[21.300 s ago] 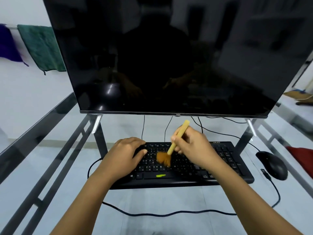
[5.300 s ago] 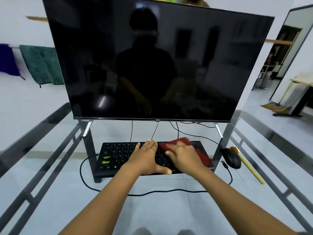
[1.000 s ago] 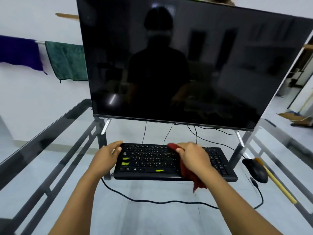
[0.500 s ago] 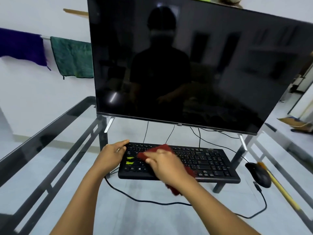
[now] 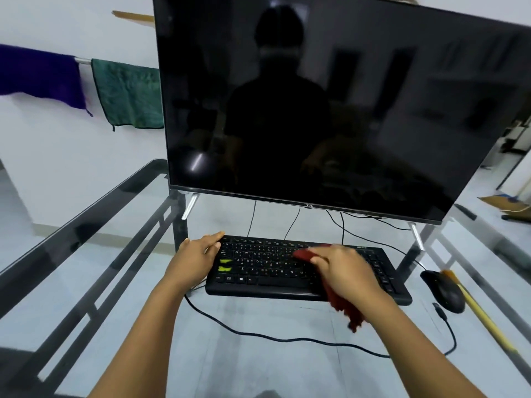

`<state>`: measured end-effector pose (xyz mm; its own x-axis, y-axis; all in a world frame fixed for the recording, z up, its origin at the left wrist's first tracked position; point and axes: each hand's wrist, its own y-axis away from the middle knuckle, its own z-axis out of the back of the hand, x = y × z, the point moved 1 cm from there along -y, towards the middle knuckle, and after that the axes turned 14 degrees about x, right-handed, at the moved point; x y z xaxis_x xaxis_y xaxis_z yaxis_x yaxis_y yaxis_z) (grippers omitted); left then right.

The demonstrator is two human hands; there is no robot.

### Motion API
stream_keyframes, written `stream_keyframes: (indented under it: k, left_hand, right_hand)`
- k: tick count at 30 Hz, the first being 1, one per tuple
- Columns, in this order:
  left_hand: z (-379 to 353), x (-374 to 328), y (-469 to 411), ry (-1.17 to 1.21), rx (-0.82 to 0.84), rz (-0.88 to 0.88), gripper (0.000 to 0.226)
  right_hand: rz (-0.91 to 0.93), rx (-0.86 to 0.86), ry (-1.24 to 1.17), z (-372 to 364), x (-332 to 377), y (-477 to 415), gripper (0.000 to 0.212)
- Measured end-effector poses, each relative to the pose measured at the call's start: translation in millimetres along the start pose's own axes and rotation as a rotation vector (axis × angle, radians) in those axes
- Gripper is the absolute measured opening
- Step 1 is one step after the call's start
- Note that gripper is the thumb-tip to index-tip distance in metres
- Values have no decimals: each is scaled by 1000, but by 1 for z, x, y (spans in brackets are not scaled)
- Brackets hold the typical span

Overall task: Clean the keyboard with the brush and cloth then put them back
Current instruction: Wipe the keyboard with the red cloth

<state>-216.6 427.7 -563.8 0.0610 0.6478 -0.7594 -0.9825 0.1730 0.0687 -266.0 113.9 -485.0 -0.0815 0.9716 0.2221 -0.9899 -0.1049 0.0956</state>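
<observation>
A black keyboard (image 5: 267,271) with two yellow-green marks lies on the glass desk under the monitor. My right hand (image 5: 344,271) presses a dark red cloth (image 5: 343,304) onto the keyboard's right half; one end of the cloth shows by my fingertips and the other hangs off the front edge. My left hand (image 5: 198,257) rests flat against the keyboard's left end, its fingers on the top left corner. The brush (image 5: 482,314), with a long yellow handle and orange bristles, lies on the desk to the right of the mouse.
A large dark monitor (image 5: 330,104) stands just behind the keyboard. A black mouse (image 5: 445,290) sits right of the keyboard, its cable (image 5: 258,334) looping across the glass desk (image 5: 86,225). A purple towel (image 5: 40,76) and a green towel (image 5: 128,99) hang on the wall rail at left.
My right hand has swept the red cloth from the keyboard's left-centre back toward its right half. My left hand stays at the keyboard's left end.
</observation>
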Motion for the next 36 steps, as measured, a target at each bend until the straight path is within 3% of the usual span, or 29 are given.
stream_keyframes:
  k: [1,2,6,7,10,11,12,16,17,21,25,27,30,31,34,36]
  left_hand:
    - [-1,1,0,1,-1,1,36]
    - [0,1,-1,4,-5,-6,36]
    - [0,4,-4,1,-10,-12,36]
    - [-1,4,-3,0,-11,-11,36]
    - [-2,4,-2,4,-16,-14,36]
    - [-2,4,-3,9,-15,-13,36]
    - [-1,6,-4,15,-12,-15,36]
    - [1,7,-6,26,5,-20,36]
    - [1,5,-4,25,2,-21,36]
    - [1,0,0,73,-6,-29,37]
    - [4,-9,4,89,-10,-46,35]
    - [3,-11,6,73,-1,-39,36]
    - [4,-9,6,118,21,-18,38]
    - [5,-10,6,134,22,-23,38]
    - [8,-15,9,167,14,-52,44]
    - [8,-16,10,129,12,-57,50]
  right_hand:
    - [-104,-40,-23,-3,-2,-4,32]
    - [-94,-46,-42,-5,8,-3,32]
    - [314,63,-7,-24,65,8,37]
    - [278,53,2,-20,59,-2,35]
    - [-142,13,-53,3,24,-39,27]
    - [-198,21,-76,4,23,-43,28]
    - [-161,23,-73,2,33,-41,30]
    - [370,72,-25,-28,97,-14,36]
    - [384,73,-31,-27,96,-18,35]
    - [23,-3,-57,-14,78,-52,29]
    - [446,72,-22,-41,126,-23,34]
    - [394,73,-18,-31,119,-39,33]
    - [96,11,-20,-19,104,-66,29]
    - [130,7,-6,-22,111,-61,29]
    - [466,81,5,-39,143,-32,34]
    - [402,101,2,-30,132,-47,34]
